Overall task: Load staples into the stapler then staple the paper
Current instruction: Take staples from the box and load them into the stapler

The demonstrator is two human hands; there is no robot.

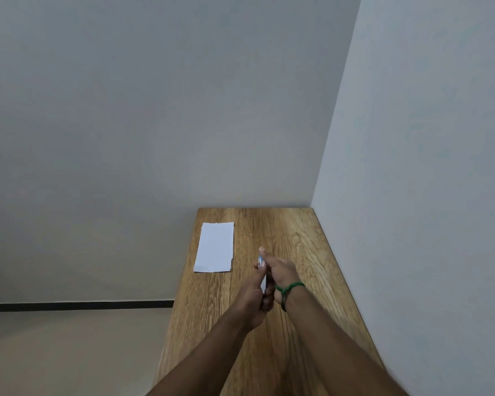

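Both grips, left hand (255,292) & right hand (282,271), close together on the small stapler (261,262) mid-surface (297,232), paper (215,247) lying apart at 10 o'clock; risk, I'd guess: staples jam or spill if fed crooked, since fingers hide the channel.

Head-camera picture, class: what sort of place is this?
Probably a bare indoor room corner: a narrow wood-grain table against plain grey walls, with a dark skirting strip by a pale floor. Only a white folded paper lies there.
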